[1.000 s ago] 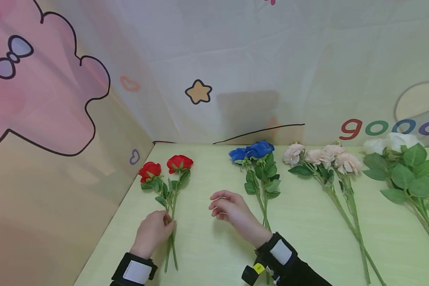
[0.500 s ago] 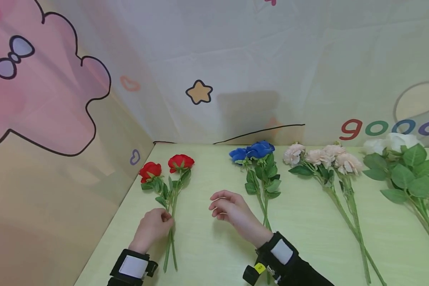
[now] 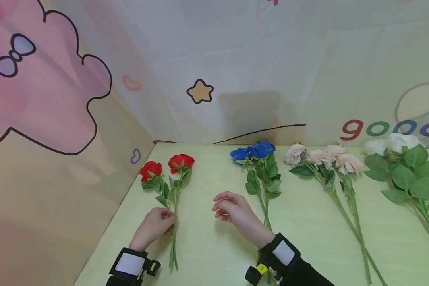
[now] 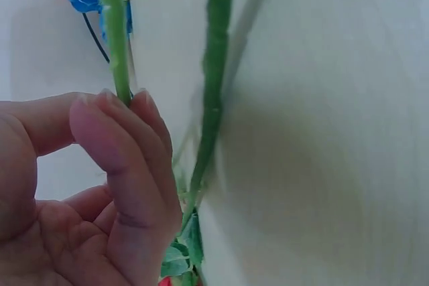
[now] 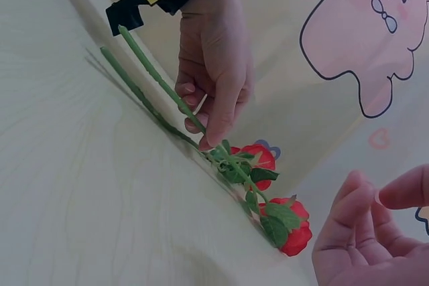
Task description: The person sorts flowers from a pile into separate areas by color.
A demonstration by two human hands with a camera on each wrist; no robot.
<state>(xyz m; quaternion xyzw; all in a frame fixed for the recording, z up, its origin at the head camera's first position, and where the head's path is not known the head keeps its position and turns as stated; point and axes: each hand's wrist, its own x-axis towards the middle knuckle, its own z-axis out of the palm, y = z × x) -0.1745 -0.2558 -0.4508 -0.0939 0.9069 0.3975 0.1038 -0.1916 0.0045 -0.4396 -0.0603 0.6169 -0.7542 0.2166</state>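
Note:
Two artificial red roses with green leaves lie at the left of the table, one bloom (image 3: 151, 171) lower and left of the other bloom (image 3: 181, 162). My left hand (image 3: 153, 227) pinches one rose stem (image 4: 115, 45) between thumb and fingertips. The second stem (image 4: 216, 51) runs beside it, apart from the fingers in the left wrist view. In the right wrist view, the pinched stem (image 5: 154, 75) is raised off the table at its cut end. My right hand (image 3: 240, 216) hovers left of the blue roses' stems, fingers loosely bent, holding nothing.
Two blue roses (image 3: 260, 149) lie mid-table, their lower stems partly behind my right forearm. Farther right are pale pink flowers (image 3: 348, 163) with crossed stems and white roses (image 3: 402, 142) with large leaves. A printed cloth (image 3: 250, 59) hangs behind the pale green table (image 3: 207, 254).
My left hand has shifted slightly rightward with the pinched stem, and the lower stem ends now sit closer together. My right hand has hardly moved.

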